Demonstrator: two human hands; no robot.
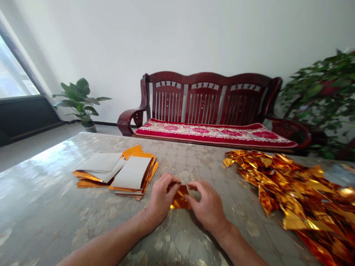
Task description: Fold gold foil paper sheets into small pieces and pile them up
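While a piece of gold foil paper is held just below the centre of the frame, its upper left edge is pinched between the thumb and index finger of the left hand. By the right hand, the piece is met at its right edge, with thumb and index finger curved and narrowly parted; whether it is gripped there cannot be told. Both forearms are brought in from the bottom of the frame.

Left of centre, two overlapping stacks of grey-backed gold sheets are seen: the left stack is fanned at its edges, and the right stack is set close beside the left hand, with a narrow strip of table between. More room for the left arm is given by the broad tabletop at lower left. On the right side, a heap of folded foil pieces is spread from near the table's far edge to the lower right corner, cut off by the frame; the right hand is separated from it by a wider band of patterned surface. Beyond the far edge, a wooden bench is placed across the middle.
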